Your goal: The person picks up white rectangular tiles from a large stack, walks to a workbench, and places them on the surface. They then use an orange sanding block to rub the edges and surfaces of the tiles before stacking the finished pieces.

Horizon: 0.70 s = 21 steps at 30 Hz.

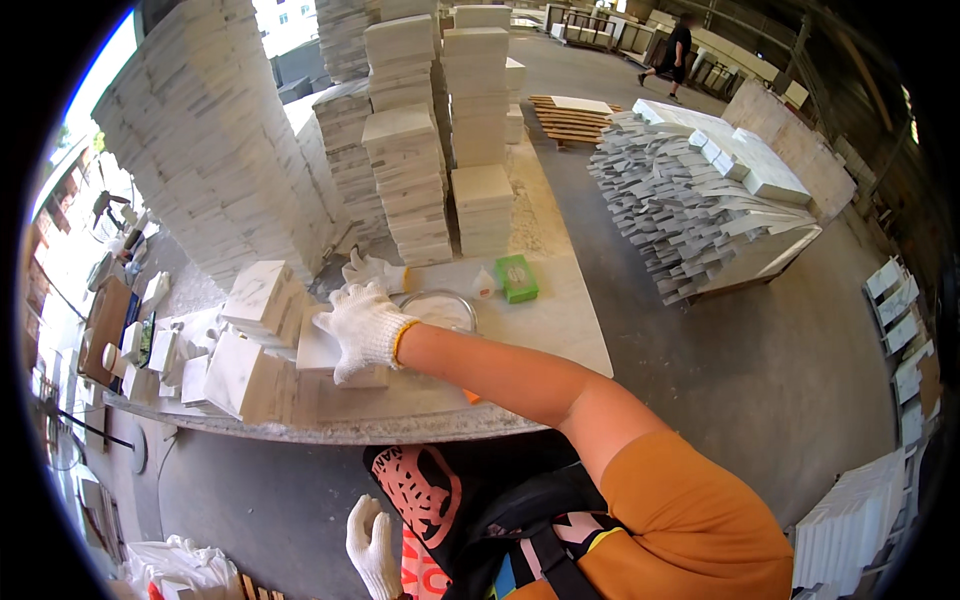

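My right hand (362, 326), in a white knit glove with a yellow cuff, reaches across the table. Its fingers are spread over a low stack of white marble tiles (318, 352), touching the top. Just beyond it lies another white glove (375, 270), apparently loose. My left hand (373, 548), also gloved, hangs below the table's front edge near my body, fingers loosely extended and nothing seen in them. Left of my right hand stand grey-veined marble blocks of tiles (262, 297) and tilted tiles (240, 375). A round metal-rimmed dish (440, 308) sits partly behind my forearm.
A green box (516, 278) and a small white bottle (484, 284) stand on the table (560, 330). Tall tile stacks (405, 175) rise at the back. Right of the table is a pallet of stacked stone strips (670, 200). A person (678, 52) walks far off.
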Available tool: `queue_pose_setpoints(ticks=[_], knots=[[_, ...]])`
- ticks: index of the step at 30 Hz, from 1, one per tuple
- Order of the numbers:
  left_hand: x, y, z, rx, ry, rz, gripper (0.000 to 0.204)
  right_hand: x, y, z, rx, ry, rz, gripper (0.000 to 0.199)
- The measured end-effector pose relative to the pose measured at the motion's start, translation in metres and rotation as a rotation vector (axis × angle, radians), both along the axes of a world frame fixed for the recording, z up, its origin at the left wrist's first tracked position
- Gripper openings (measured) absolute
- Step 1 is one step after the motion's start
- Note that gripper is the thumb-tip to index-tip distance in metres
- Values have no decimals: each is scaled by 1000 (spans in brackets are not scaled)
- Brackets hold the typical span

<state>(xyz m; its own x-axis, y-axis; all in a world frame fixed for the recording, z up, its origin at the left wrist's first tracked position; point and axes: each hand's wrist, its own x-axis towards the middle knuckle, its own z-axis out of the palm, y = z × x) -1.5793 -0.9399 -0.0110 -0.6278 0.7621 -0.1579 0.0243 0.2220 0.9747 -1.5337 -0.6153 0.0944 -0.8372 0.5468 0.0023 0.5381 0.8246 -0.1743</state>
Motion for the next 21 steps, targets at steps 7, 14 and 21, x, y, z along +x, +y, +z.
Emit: queue_pose_setpoints(ticks=[7, 14, 21], knots=[[0, 12, 13, 93, -82, -32, 40, 29, -16, 28, 29, 71, -56, 86], [23, 44, 15, 439, -787, -208, 74, 116, -90, -6, 38, 484, 128, 92], [82, 80, -6, 391, -1020, -241, 65, 178, -134, -39, -17, 408, 78, 97]])
